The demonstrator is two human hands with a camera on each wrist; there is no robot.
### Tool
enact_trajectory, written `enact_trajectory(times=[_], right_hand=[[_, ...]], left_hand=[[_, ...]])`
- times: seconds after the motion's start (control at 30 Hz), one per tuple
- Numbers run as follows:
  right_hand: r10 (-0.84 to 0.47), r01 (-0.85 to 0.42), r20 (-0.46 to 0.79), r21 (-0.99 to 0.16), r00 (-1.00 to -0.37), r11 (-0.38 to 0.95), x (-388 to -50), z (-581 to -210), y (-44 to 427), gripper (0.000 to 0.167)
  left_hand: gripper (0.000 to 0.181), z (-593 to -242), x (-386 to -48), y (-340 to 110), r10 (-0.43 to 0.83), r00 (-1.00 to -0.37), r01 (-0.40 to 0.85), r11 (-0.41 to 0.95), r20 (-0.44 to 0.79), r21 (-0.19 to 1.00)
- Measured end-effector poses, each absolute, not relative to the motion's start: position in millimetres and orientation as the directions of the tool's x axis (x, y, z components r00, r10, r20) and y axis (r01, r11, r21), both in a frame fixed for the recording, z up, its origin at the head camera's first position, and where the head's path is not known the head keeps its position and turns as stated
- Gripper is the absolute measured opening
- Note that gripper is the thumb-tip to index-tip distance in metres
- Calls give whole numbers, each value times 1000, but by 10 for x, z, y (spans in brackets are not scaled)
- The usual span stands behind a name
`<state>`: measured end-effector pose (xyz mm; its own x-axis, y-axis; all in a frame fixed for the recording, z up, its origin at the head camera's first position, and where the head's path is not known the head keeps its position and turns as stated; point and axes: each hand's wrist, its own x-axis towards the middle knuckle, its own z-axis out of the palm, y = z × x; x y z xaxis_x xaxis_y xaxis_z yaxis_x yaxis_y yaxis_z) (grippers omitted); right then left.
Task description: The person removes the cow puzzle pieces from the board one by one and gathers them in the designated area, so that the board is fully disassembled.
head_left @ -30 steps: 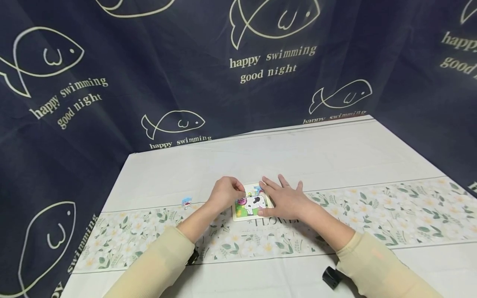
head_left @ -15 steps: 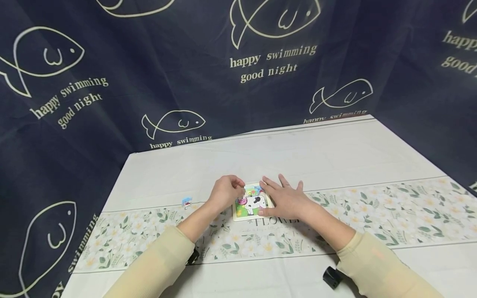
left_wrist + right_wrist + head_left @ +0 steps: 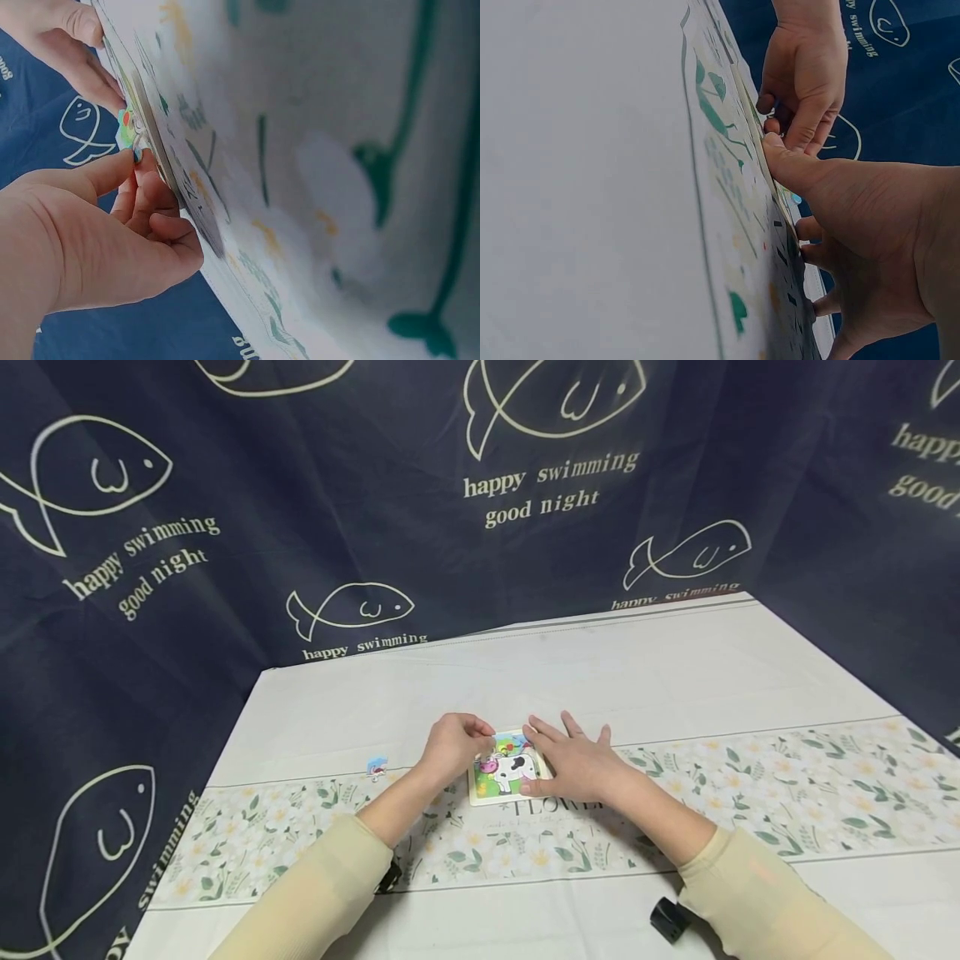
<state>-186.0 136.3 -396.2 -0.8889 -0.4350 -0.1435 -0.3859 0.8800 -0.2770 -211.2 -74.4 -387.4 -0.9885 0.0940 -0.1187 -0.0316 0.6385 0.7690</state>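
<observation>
White tablecloth [image 3: 615,668] with floral band [image 3: 757,793] lies beneath the cow puzzle [image 3: 516,768]; navy fish-print curtain [image 3: 420,510] hangs behind it. Left hand [image 3: 452,747] pinches a small piece [image 3: 126,129] at the puzzle's far-left corner; right hand [image 3: 585,768], spread, covers its right edge; blue piece [image 3: 377,765] lies left.

Navy fish-print cloth [image 3: 390,502] behind white table [image 3: 637,668]
</observation>
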Motion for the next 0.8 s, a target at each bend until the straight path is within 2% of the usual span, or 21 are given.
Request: enact_trajectory(times=[0.37,0.8], right_hand=[[-427,-377,-155,-271,-891,886,-1868,-3968,1377,94],[-430,-379,-153,-280,-890,882,-1865,-3967,1359,95]], left_hand=[[4,-3912,-2169,-786,55,-971,-174,509,-233,843],[6,-3866,-2193,-980,72,-965,-189,471,-251,862]])
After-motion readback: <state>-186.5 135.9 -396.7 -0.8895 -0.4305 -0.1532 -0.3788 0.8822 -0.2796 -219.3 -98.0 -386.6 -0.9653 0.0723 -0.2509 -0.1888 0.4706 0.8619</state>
